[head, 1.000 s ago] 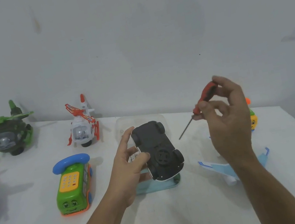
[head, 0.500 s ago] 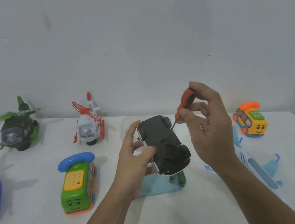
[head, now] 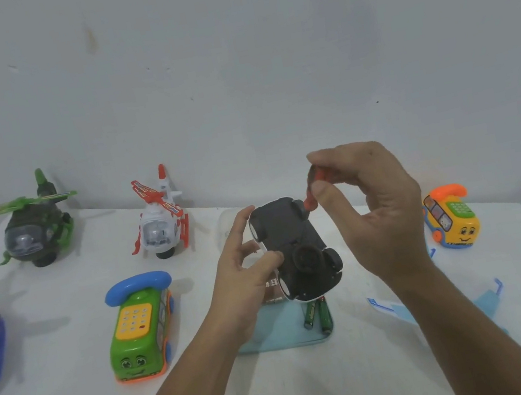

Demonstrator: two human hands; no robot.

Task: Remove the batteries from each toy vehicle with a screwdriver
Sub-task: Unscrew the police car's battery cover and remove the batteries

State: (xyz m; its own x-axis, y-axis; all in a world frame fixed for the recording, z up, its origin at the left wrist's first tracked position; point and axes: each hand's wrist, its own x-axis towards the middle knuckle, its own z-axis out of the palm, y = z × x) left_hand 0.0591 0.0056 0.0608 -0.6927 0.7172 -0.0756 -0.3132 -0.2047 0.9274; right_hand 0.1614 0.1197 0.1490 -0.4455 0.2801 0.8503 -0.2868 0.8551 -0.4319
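1. Two hands at work. The left hand [head: 244, 270] grips the white plastic toy car with the black underside [head: 292, 247], thumb curled on the near flank and fingers round the far one. The car is belly-up and tilted, held above the pale blue flat tray [head: 276, 337].
2. The right hand [head: 373, 212] pinches the small red-handled screwdriver [head: 311, 188] between thumb and curled fingertips, at the car's far end beside a wheel. Shaft and tip are hidden behind the car, so I cannot tell whether the tip sits in a screw.
3. Two green cylindrical batteries [head: 316, 314] lie in the tray's near right corner (just under the car's low end).
4. Risk: a poorly seated tip. A turn could slip out and chew the screw head, or skid toward the left fingers.
5. Risk: the car is held in the air by one hand. Downward pressure may twist it in the grip, spoiling alignment.
6. Risk: a freed screw is tiny. It could miss the tray, hit the white table [head: 354, 382] and roll away.
7. Risk: once the cover loosens on the tilted car, cover and batteries may tumble out unchecked.
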